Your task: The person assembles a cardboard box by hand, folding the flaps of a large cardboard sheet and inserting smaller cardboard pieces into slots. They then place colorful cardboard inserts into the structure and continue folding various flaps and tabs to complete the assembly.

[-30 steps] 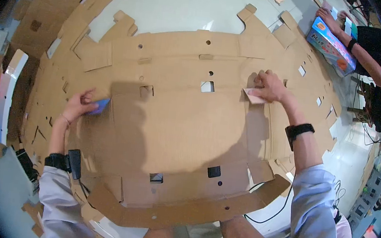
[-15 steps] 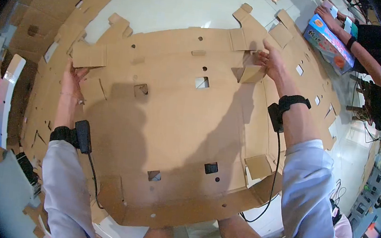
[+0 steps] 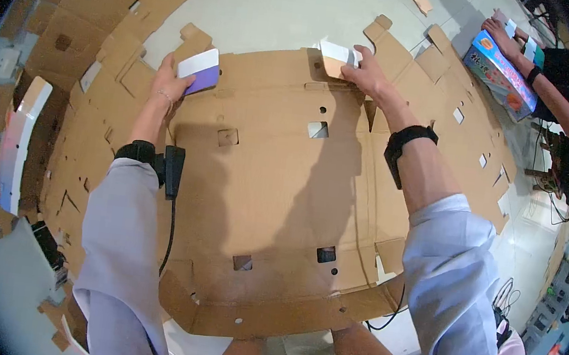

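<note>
Left hand (image 3: 167,83): grip pinched on the left flap (image 3: 200,70) at the far left corner of the sheet (image 3: 276,190). Thumb on the near side, fingers behind. The flap is folded up and shows a printed face, white above, purple below.

Right hand (image 3: 367,76): grip pinched on the right flap (image 3: 336,53) at the sheet's far edge, right of centre. Fingertips on the flap's upper edge. This flap is also raised, showing a white face over brown board.

The hands are well apart, both at the far edge, arms stretched out over the sheet. Black band on the left wrist (image 3: 138,152) with a small black unit (image 3: 173,172) beside it. A cable (image 3: 169,234) runs from the unit down along the sleeve. Black band on the right wrist (image 3: 408,137) too. Pale sleeves on both arms.

The sheet is large brown die-cut cardboard, lying flat and unfolded on the pale floor (image 3: 276,8). It has crease lines, small round holes and square cut-outs (image 3: 317,129). The near edge is turned up a little by the person's knees.

More flat cardboard (image 3: 70,27) is stacked along the left, and more lies under the sheet on the right.

Far right: another person's hand (image 3: 499,30) rests on a printed box (image 3: 504,69), well clear of the sheet.
</note>
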`<state>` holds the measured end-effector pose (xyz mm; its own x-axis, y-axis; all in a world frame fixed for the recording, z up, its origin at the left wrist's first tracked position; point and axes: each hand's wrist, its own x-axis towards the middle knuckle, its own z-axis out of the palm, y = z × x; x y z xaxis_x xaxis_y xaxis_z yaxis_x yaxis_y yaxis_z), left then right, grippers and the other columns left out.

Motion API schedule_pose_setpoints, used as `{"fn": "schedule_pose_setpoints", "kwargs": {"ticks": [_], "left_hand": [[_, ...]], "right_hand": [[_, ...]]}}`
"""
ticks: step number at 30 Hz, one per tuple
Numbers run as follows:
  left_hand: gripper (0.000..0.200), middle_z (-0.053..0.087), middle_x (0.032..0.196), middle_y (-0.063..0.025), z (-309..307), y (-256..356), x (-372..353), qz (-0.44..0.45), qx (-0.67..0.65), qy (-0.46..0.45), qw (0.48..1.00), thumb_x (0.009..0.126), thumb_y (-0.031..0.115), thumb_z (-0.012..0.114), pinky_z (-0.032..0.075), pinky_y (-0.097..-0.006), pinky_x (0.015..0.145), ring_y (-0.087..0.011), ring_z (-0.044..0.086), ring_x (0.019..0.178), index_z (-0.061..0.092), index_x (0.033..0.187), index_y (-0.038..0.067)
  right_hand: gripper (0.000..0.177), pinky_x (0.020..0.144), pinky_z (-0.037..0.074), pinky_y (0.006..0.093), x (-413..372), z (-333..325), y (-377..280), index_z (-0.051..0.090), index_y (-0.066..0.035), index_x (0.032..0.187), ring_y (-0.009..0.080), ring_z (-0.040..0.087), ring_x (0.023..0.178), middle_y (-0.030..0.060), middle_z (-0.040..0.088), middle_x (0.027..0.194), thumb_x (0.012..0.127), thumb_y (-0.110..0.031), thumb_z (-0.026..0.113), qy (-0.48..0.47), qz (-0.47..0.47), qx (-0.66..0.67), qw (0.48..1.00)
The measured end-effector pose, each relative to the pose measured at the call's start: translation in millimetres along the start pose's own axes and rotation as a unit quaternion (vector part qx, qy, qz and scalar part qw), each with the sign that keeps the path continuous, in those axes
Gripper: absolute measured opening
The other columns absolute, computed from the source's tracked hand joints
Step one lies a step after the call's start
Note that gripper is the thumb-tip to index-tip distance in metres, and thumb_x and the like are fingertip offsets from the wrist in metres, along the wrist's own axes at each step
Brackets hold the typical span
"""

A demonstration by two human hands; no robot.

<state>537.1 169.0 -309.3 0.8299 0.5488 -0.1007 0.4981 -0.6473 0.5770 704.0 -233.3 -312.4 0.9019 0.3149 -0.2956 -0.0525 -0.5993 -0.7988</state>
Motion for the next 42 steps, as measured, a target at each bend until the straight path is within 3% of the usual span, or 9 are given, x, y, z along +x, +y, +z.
{"fn": "schedule_pose_setpoints", "kwargs": {"ticks": [5,11,20,23,30,38,40,41,42], "left_hand": [[0.076,0.061,0.113,-0.0211,-20.1,28.3,-15.9,-0.023,-0.162,-0.061,0.985,0.063,0.011,0.079,0.047,-0.0362,0.089,-0.0331,0.06,0.102,0.044,0.13,0.001],[0.051,0.061,0.079,-0.0201,-54.9,51.8,-56.4,0.278,0.27,-0.083,0.918,0.06,0.018,0.078,0.048,-0.0422,0.067,-0.0335,0.06,0.077,0.056,0.104,0.008],[0.05,0.055,0.094,-0.0124,-16.6,27.8,-126.6,0.247,0.214,-0.074,0.942,0.07,0.045,0.073,0.043,-0.0394,0.079,-0.0312,0.053,0.093,0.054,0.094,0.005],[0.052,0.054,0.097,-0.0127,-25.6,37.4,-110.0,0.185,0.24,-0.193,0.933,0.067,0.046,0.076,0.043,-0.0388,0.081,-0.0311,0.052,0.096,0.055,0.095,0.007],[0.066,0.053,0.108,-0.0116,-25.9,63.4,-105.0,0.216,0.291,-0.116,0.925,0.065,0.043,0.078,0.041,-0.0404,0.088,-0.03,0.052,0.105,0.053,0.12,0.017],[0.051,0.039,0.139,-0.0164,-94.5,20.8,-161.5,0.255,0.091,-0.043,0.962,0.088,0.016,0.059,0.031,-0.0404,0.106,-0.0308,0.04,0.127,0.041,0.135,0.005],[0.048,0.042,0.137,-0.0157,-114.5,19.1,-204.5,0.029,-0.287,0.046,0.956,0.093,0.02,0.052,0.029,-0.0374,0.106,-0.0262,0.037,0.129,0.04,0.135,0.001],[0.048,0.044,0.136,-0.0155,-136.0,-11.7,-219.8,0.039,0.066,0.101,0.992,0.094,0.023,0.049,0.028,-0.0372,0.107,-0.0254,0.036,0.13,0.04,0.135,0.0],[0.049,0.043,0.137,-0.0165,-147.4,-23.2,-248.0,-0.048,0.006,0.101,0.994,0.094,0.026,0.05,0.027,-0.0376,0.107,-0.0278,0.036,0.13,0.041,0.134,-0.001]], "right_hand": [[0.075,0.083,0.046,0.0374,-15.8,-8.3,-24.5,0.037,-0.004,0.132,0.0284,0.057,0.099,0.0178,0.059,0.103,0.068,-0.014,0.073,0.086,-0.108,-0.138,0.981],[0.051,0.086,0.044,0.0401,-58.3,-31.4,-54.2,0.049,-0.004,0.104,0.0354,0.051,0.101,0.0146,0.056,0.103,0.064,-0.017,0.078,-0.065,-0.271,-0.51,0.814],[0.065,0.106,0.023,0.0492,-123.1,20.9,-6.0,0.039,-0.011,0.135,0.0362,0.038,0.123,0.0208,0.043,0.128,0.089,-0.056,0.04,0.039,-0.295,-0.425,0.855],[0.071,0.107,0.023,0.0497,-108.1,14.4,-20.1,0.04,-0.011,0.134,0.0351,0.038,0.124,0.02,0.045,0.126,0.082,-0.058,0.05,-0.063,-0.214,-0.4,0.889],[0.068,0.104,0.027,0.0476,-101.5,16.6,-51.9,0.047,-0.013,0.127,0.0301,0.046,0.115,0.0127,0.049,0.121,0.074,-0.051,0.067,-0.091,-0.105,-0.459,0.877],[0.049,0.095,0.039,0.0447,-130.5,-49.8,-18.8,0.054,-0.004,0.115,0.0354,0.05,0.11,0.021,0.052,0.116,0.081,-0.037,0.065,0.195,-0.224,-0.156,0.942],[0.044,0.09,0.043,0.04,-150.2,-95.3,24.3,0.056,-0.002,0.112,0.0349,0.053,0.106,0.0202,0.055,0.115,0.082,-0.033,0.065,0.243,-0.141,-0.184,0.942],[0.04,0.088,0.044,0.0384,-164.5,-117.7,59.1,0.058,-0.002,0.108,0.0315,0.056,0.1,0.0186,0.058,0.107,0.083,-0.032,0.064,0.24,-0.083,-0.185,0.949],[0.036,0.085,0.046,0.0367,-182.9,-137.9,89.3,0.061,-0.001,0.104,0.0282,0.059,0.094,0.017,0.062,0.099,0.084,-0.031,0.063,0.237,-0.026,-0.183,0.954]]}}
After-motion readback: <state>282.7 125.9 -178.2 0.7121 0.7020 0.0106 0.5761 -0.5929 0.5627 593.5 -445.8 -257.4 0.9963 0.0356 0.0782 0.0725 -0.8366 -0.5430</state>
